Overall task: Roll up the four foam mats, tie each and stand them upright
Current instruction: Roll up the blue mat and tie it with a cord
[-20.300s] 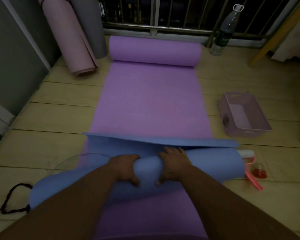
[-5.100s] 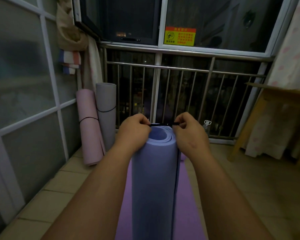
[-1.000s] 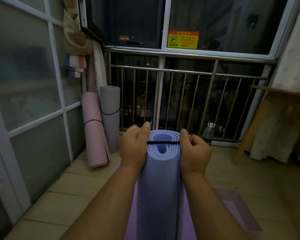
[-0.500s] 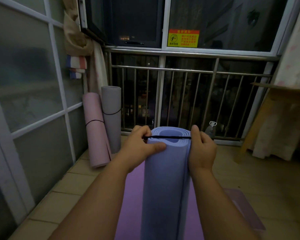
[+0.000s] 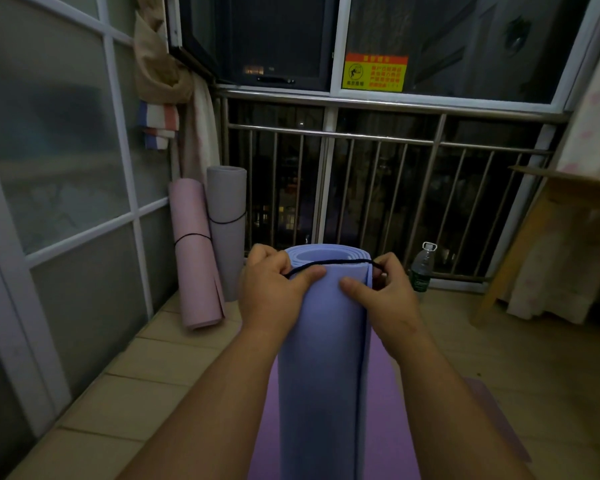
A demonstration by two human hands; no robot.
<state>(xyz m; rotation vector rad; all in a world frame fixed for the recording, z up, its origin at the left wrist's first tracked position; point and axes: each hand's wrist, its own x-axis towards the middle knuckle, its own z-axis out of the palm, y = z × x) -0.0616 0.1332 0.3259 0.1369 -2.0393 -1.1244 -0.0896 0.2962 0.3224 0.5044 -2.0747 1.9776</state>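
Observation:
A rolled blue foam mat [image 5: 321, 358] stands upright in front of me. A black cord [image 5: 329, 263] stretches across its top rim. My left hand [image 5: 274, 292] pinches the cord's left end, thumb pressed on the mat. My right hand [image 5: 383, 294] pinches the right end beside the mat's seam, thumb on the roll. A purple mat [image 5: 269, 410] lies flat on the floor beneath. A rolled pink mat [image 5: 194, 251] and a rolled grey mat [image 5: 227, 216], each tied with a dark cord, stand in the left corner.
A metal railing [image 5: 361, 136] and window close the far side. A plastic bottle [image 5: 421, 268] stands by the railing. A wooden table [image 5: 548, 237] with a curtain is on the right, glass panels [image 5: 59, 168] on the left. A pink bin's corner [image 5: 499, 427] shows low right.
The cord has slipped from the top opening down onto the front of the roll's rim. Both thumbs have come round onto the mat's front; the roll sits slightly nearer.

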